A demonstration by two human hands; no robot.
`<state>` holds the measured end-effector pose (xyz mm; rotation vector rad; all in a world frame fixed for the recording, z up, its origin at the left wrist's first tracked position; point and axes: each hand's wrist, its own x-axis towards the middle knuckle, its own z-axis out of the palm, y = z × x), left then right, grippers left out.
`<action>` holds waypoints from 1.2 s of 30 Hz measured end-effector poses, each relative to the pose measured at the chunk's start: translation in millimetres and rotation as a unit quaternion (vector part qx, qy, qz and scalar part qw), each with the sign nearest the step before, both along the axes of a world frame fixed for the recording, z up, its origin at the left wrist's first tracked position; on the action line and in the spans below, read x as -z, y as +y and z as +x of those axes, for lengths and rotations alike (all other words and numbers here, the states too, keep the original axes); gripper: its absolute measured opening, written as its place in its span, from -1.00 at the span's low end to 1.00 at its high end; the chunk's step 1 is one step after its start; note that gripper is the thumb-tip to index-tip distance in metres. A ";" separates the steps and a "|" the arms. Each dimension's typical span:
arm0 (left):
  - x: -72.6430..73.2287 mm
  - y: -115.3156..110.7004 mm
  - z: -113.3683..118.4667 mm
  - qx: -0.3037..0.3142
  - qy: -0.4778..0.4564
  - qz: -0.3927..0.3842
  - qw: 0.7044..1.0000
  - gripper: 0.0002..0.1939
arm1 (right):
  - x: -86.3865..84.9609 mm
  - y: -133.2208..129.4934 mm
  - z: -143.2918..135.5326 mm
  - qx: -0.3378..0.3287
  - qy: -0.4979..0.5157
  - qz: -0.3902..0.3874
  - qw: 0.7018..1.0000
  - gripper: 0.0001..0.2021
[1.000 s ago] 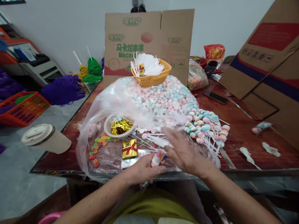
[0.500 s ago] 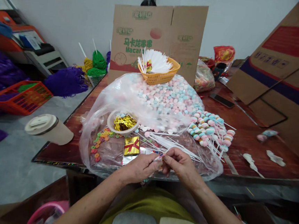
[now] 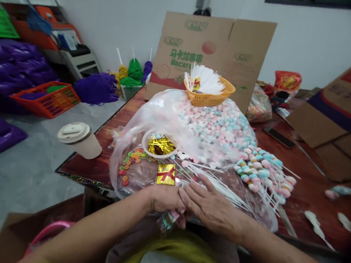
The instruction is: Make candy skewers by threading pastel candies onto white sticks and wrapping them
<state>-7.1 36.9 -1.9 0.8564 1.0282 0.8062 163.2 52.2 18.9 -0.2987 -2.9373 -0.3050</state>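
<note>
My left hand (image 3: 168,199) is closed round a wrapped candy skewer (image 3: 169,220), whose colourful end sticks out below it. Over the left knuckles lies my right hand (image 3: 208,202), its fingers stretched and slightly apart. Just beyond the hands is a gold packet of twist ties (image 3: 166,174). A round bowl (image 3: 145,146) holds loose gold ties. White sticks (image 3: 222,187) lie to the right of the packet, and finished candy skewers (image 3: 262,172) are piled farther right. Pink, blue and white candies (image 3: 219,125) fill a clear plastic bag (image 3: 143,108).
A yellow basket (image 3: 207,100) of white strips stands before an upright cardboard box (image 3: 250,44). On the left edge stands a lidded cup (image 3: 84,142). A phone (image 3: 279,137), another box (image 3: 342,117) and crumpled white pieces (image 3: 316,225) are at the right.
The view has shifted left, so things appear farther right. My right hand has opened from a pinch and moved over my left, and the candy end now shows below.
</note>
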 end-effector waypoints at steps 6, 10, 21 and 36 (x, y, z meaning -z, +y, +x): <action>2.3 -2.6 -20.7 0.341 0.163 0.100 0.920 -0.87 | 23.5 -7.6 -9.3 0.028 -0.051 -0.145 0.988 -0.84; 5.3 -19.3 -35.6 0.168 0.463 0.441 0.750 -0.94 | 31.5 -14.6 -21.7 0.213 0.024 -0.580 0.785 -0.79; 29.2 -50.4 -91.2 -0.414 0.065 -0.009 0.908 -0.73 | -20.5 130.2 -173.6 0.298 -0.072 -0.306 0.901 -0.77; 8.6 -21.5 -68.6 -0.419 -0.137 -0.064 0.895 -0.74 | -25.4 73.2 -121.0 0.205 0.041 -0.397 0.894 -0.74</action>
